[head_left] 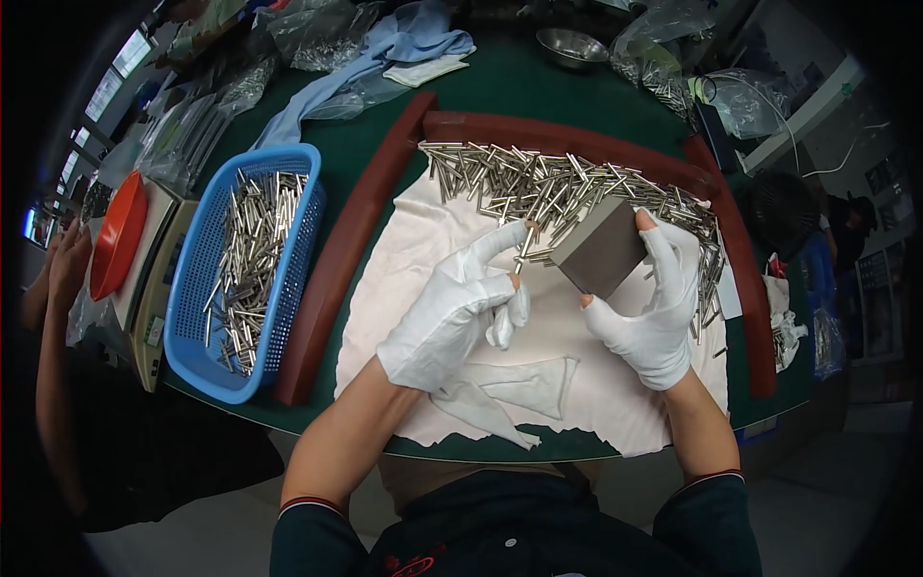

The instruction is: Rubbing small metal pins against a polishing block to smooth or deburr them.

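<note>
My left hand (452,303), in a white glove with bare fingertips, pinches a slim metal pin (521,258) between thumb and forefinger. A flat rectangular block (611,252), dark brown on its face and grey along the edge, is gripped by my right hand (659,298), gloved the same way. The block's near left corner is close to the pin; I cannot tell if they touch. Behind both hands a heap of shiny metal pins (538,183) lies along the far side of a pale pink cloth (380,279). Folded white fabric (529,385) rests on the cloth near me.
A reddish-brown frame (351,236) borders the cloth on three sides. Left of it stands a blue plastic basket (181,308) of pins, beside a scale with an orange tray (119,236). A metal bowl (574,48) and plastic bags sit farther back. Another person's hand (69,255) is at far left.
</note>
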A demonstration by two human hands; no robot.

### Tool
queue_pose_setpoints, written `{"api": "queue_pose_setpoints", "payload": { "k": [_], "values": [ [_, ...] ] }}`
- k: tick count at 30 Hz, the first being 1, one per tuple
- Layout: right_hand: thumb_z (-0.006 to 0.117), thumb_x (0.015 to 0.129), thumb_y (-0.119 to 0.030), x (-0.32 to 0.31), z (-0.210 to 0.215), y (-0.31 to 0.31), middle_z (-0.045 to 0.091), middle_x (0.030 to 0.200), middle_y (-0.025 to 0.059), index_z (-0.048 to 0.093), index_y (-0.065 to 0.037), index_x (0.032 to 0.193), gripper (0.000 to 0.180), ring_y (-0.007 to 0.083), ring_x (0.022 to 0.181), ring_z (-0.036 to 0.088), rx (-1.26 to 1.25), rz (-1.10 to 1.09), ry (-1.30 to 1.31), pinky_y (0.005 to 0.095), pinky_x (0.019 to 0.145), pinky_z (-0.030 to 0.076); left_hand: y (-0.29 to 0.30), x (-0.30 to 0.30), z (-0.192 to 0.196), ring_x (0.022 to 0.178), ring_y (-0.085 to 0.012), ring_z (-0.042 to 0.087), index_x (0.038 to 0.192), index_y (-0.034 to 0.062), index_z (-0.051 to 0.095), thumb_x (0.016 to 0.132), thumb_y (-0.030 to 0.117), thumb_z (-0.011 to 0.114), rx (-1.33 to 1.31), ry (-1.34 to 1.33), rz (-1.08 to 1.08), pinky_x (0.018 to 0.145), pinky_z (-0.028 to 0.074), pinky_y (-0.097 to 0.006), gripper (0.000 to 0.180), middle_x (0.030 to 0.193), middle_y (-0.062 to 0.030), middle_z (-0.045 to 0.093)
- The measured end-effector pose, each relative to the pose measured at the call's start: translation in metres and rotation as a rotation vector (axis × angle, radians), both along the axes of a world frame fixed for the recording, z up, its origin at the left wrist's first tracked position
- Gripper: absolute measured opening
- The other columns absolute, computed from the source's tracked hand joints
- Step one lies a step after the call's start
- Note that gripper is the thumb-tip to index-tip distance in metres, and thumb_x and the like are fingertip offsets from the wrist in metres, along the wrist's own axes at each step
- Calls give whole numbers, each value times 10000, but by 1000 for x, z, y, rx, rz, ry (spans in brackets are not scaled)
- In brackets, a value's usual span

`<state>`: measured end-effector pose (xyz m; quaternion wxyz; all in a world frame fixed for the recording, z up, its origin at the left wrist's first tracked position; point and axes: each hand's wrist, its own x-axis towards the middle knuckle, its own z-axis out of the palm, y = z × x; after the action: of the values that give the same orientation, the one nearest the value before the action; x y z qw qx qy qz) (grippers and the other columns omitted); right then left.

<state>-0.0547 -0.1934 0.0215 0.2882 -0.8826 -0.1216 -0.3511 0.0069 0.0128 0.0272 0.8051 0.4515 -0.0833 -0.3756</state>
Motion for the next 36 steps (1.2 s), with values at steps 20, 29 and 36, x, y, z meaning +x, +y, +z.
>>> {"api": "queue_pose_setpoints", "payload": {
  "k": [20,29,36],
  "values": [
    [768,556,-139,-2,-5,1,469,1129,131,459,-13,1282,799,256,992,483,140,46,130,350,811,432,-7,-3,-3,447,-99,486,1364,-39,338,863,101,542,113,-16,-50,424,373,-198,559,604,-77,569],
    [779,530,-129,1,-5,8,497,1126,137,469,-2,1274,816,281,949,487,57,90,-7,364,807,423,-10,-7,-13,452,-104,501,1197,-40,483,864,87,541,-17,161,-42,412,382,-194,361,656,-96,584],
    [780,536,-129,0,-4,9,493,1106,126,476,-6,1268,803,267,930,482,90,78,49,355,786,431,-18,-15,-5,498,-105,518,1189,-36,473,884,93,532,9,323,-14,431,389,-189,336,715,-108,597]
  ]
}}
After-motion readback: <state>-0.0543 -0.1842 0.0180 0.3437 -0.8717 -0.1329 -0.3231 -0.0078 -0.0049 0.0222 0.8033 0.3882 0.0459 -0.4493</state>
